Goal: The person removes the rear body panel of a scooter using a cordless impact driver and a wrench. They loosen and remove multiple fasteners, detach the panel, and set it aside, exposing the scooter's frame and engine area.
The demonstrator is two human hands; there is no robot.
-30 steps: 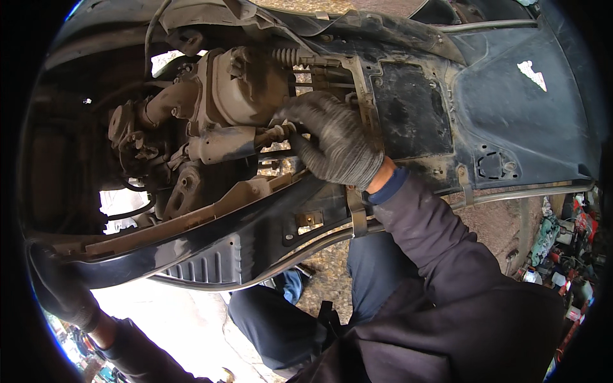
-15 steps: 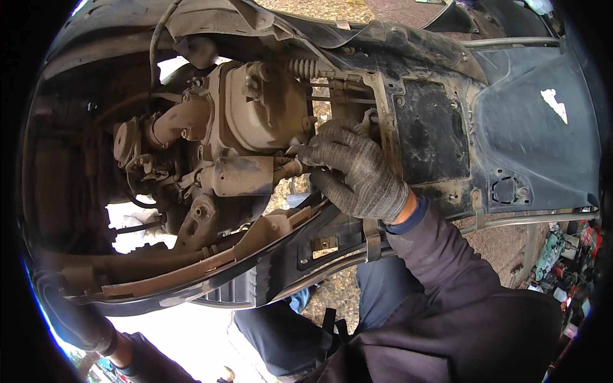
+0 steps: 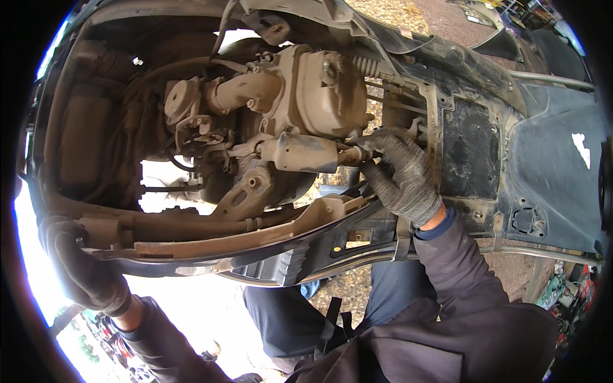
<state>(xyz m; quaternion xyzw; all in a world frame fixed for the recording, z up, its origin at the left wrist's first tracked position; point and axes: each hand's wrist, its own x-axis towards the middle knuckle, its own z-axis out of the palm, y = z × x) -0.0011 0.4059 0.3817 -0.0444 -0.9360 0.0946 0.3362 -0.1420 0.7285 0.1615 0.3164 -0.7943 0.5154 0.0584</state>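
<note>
A scooter-like vehicle's dusty engine lies exposed within the open body. Below its rounded cover is a dirt-coated cylindrical part with a narrower ridged end fitting. My right hand, in a grey knitted glove, has its thumb and fingers closed about this end fitting; the fingertips are partly hidden. At the far left, my left hand, in a dark glove, curls its fingers over the body panel edge.
Right of the engine, a dark floor panel has a rectangular recess. A curved rail runs along the far right side. Cables and a bracket crowd the engine bay. Assorted parts lie on the ground at lower right.
The view has shifted, so the vehicle appears farther right and slightly higher. My right hand stays at the end fitting. My left hand now shows more fully at the panel edge.
</note>
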